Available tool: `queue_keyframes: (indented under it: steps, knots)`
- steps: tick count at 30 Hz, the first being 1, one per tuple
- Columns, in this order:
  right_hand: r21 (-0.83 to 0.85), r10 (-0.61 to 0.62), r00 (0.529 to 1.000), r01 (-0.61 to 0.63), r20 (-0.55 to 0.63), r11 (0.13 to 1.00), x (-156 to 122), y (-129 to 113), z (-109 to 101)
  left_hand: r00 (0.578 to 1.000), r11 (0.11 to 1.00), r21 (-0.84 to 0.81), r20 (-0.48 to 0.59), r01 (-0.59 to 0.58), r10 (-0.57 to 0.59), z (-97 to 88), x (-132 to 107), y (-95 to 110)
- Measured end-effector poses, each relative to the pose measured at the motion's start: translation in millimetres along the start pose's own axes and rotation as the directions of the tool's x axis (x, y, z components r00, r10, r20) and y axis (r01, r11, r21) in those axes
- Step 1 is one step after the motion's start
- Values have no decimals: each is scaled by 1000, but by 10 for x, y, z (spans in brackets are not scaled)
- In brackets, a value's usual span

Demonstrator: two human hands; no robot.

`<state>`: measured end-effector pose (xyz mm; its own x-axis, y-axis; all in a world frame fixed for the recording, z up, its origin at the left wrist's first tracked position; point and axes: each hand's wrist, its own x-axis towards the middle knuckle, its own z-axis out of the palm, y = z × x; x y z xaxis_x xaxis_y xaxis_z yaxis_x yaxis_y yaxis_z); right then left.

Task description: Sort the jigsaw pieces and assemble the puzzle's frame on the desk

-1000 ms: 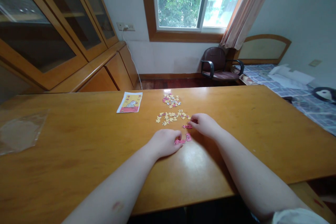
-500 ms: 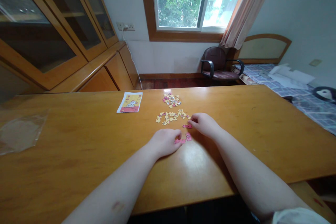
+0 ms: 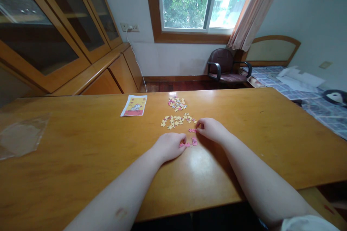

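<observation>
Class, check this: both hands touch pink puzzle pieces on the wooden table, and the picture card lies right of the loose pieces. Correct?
No. The head view shows the picture card left of the loose pieces, not right. The rest stands.

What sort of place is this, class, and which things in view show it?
Probably a home bedroom doubling as a study: a bed with a patterned cover on the right, glass-fronted wooden cabinets on the left, and an armchair by the curtained window. Jigsaw pieces lie on the wooden table.
</observation>
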<state>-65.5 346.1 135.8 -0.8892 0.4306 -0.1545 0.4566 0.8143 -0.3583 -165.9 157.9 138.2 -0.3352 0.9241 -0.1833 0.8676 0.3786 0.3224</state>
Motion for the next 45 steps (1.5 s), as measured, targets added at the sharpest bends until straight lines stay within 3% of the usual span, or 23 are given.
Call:
queue_keyframes:
  steps: [21,26,35,40,45]
  knots:
    - [-40,22,995,-18,97,999,-3,-12,36,999,1000,-16,-39,-16,16,10,-3,-111]
    - [-9,-20,999,20,41,1000,3,20,56,999,999,-29,-49,-15,14,4,-4,-114]
    - [45,-59,995,55,83,997,10,48,100,998,999,-50,-66,-14,10,20,-3,-136]
    - [123,-112,993,106,46,987,-16,10,70,998,995,-97,-70,1,-8,1,0,-128]
    - [406,-160,987,135,28,904,-50,-67,53,990,962,-269,-109,54,-87,1,26,-121]
